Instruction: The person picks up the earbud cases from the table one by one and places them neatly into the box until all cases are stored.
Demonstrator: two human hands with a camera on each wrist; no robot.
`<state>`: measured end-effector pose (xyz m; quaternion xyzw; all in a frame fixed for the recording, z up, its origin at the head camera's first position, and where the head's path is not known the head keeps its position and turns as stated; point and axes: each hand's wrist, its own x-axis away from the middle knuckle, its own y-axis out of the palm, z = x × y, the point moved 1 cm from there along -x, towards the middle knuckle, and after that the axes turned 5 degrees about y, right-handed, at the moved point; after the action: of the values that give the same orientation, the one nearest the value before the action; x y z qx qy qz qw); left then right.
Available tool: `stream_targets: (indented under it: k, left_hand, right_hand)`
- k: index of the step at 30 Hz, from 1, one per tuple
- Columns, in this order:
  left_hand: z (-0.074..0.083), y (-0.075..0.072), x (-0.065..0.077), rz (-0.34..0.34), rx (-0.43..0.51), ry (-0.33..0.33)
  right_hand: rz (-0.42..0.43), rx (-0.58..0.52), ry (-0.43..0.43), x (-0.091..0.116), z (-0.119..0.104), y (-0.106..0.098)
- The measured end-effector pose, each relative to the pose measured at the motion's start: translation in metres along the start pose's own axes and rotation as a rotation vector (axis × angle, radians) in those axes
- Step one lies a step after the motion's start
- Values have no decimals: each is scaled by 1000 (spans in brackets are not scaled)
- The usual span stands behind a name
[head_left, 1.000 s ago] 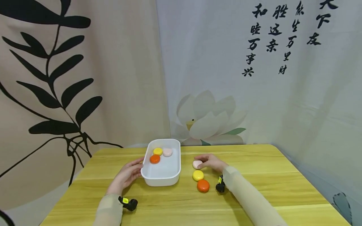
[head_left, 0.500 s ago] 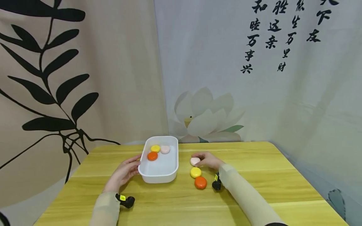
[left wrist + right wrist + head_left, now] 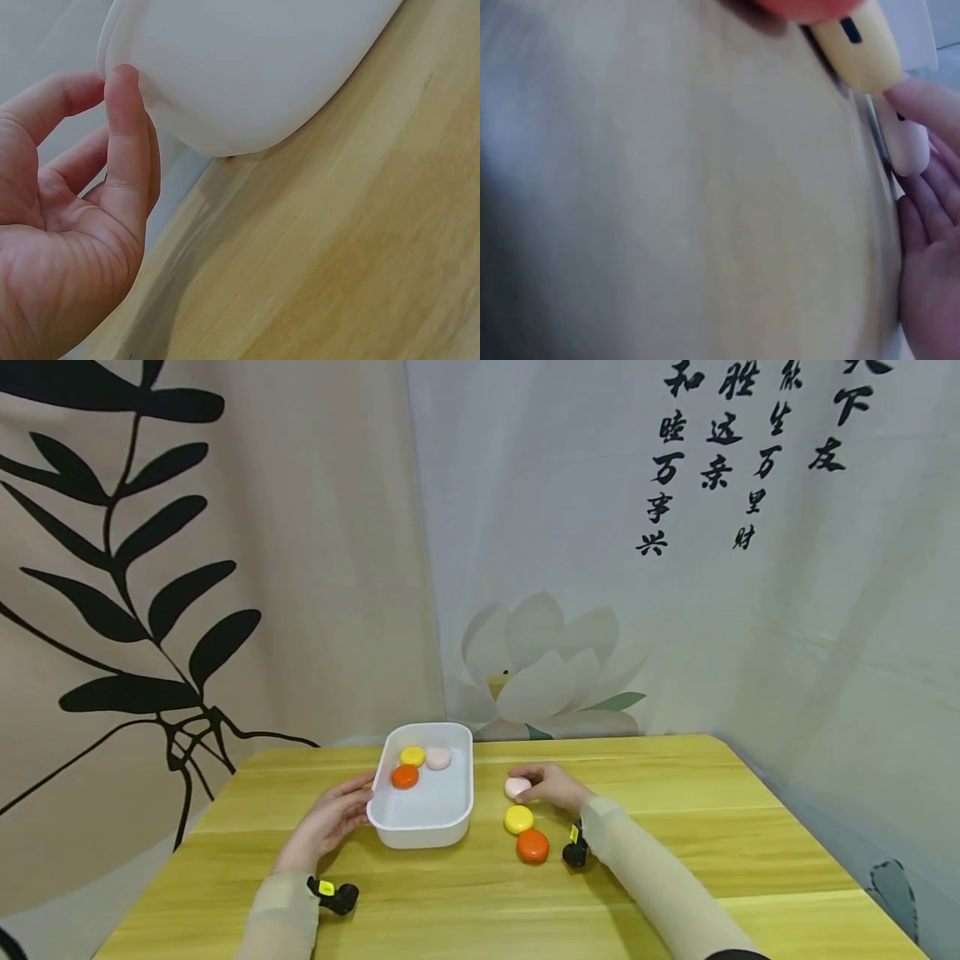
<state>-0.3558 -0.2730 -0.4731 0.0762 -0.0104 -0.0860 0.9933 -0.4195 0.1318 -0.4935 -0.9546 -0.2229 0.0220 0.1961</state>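
At the near left corner of a white plastic box [image 3: 420, 835], my left hand [image 3: 327, 825] holds the rim with bent fingers and thumb [image 3: 125, 105]. Inside the box lie a yellow disc [image 3: 412, 757], a pale pink disc [image 3: 438, 758] and an orange disc [image 3: 405, 777]. My right hand [image 3: 555, 787] pinches another pale pink disc [image 3: 517, 788] low over the table. Nearer to me are a second yellow disc [image 3: 519, 819] and a second orange disc [image 3: 532, 847], set in a row with it. The right wrist view shows a dark slot in the side of the yellow disc [image 3: 866, 56].
The wooden table [image 3: 450, 910] ends at a printed cloth backdrop [image 3: 570, 568] with leaves, a lotus and dark characters. The box stands near the far edge, left of the row of discs. Black wrist cameras sit on both cuffs.
The head view has shifted a little, moving everything slightly left and up in the picture. Hands, box and discs keep the same places relative to each other.
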Motion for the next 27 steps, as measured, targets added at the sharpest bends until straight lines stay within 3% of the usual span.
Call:
stream_targets:
  k: [8, 12, 21, 27]
  left_hand:
    - [-1, -1, 0, 38, 21, -6]
    - [-1, -1, 1, 24, 2, -1]
    - [0, 2, 3, -19, 22, 5]
    - [1, 3, 2, 12, 3, 6]
  right_hand:
    - [32, 0, 11, -2, -7, 3]
    - [77, -8, 29, -3, -9, 2]
    - [142, 42, 19, -3, -16, -12]
    - [155, 46, 1, -5, -24, -19]
